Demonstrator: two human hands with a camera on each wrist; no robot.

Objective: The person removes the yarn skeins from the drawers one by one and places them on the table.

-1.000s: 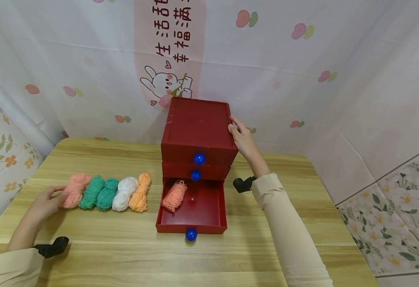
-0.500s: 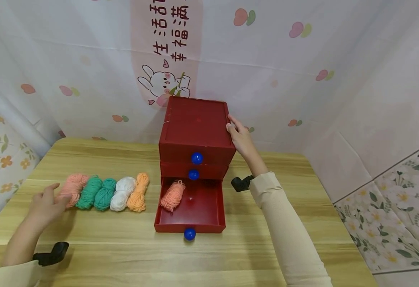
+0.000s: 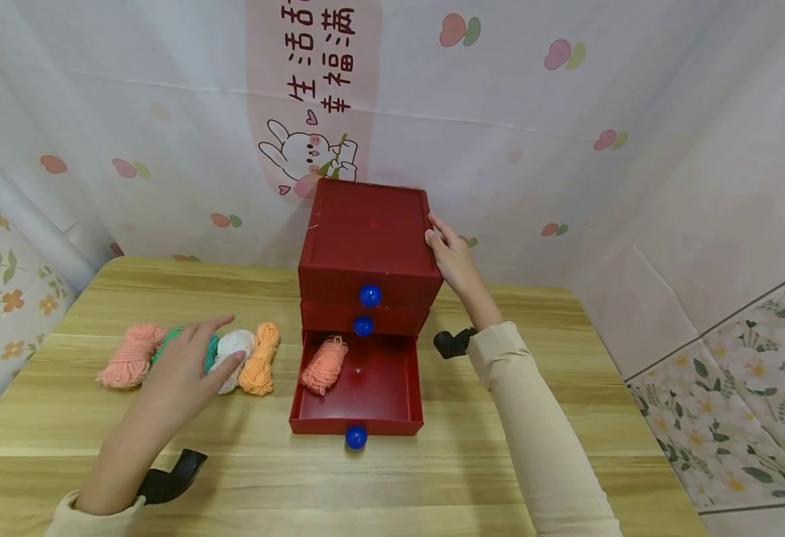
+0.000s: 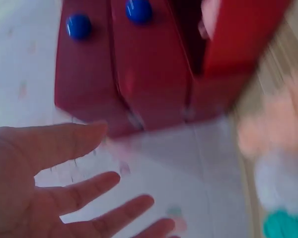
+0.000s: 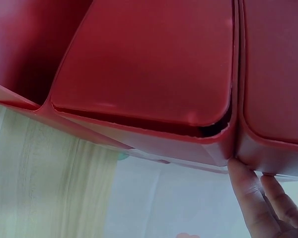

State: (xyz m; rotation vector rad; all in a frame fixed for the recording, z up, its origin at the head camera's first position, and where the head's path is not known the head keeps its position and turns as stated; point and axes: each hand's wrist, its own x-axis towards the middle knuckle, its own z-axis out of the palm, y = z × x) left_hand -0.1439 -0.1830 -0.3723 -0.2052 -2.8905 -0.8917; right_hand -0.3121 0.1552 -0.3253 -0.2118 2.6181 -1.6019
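A red three-tier drawer cabinet (image 3: pixel 372 231) with round blue knobs stands at the table's back. Its bottom drawer (image 3: pixel 382 426) is pulled out, and a coral yarn skein (image 3: pixel 325 365) lies at the left inside. My right hand (image 3: pixel 454 257) rests against the cabinet's right side near the top, fingers extended, as the right wrist view also shows. My left hand (image 3: pixel 180 369) is over the row of yarn, fingers spread and holding nothing. It partly hides the green skeins (image 3: pixel 167 343) and the white skein (image 3: pixel 236 347). A pink skein (image 3: pixel 133 356) and an orange skein (image 3: pixel 260 359) flank them.
The wooden table (image 3: pixel 285 485) reaches back to a printed curtain (image 3: pixel 486 127). Black wrist-worn devices (image 3: pixel 172 477) stick out from both wrists. The open drawer's front and its blue knob (image 3: pixel 356 438) project toward the viewer.
My left hand has left the pink skein and moved right, over the green and white skeins, empty. My right hand stays at the cabinet; the skeins and drawer have not moved.
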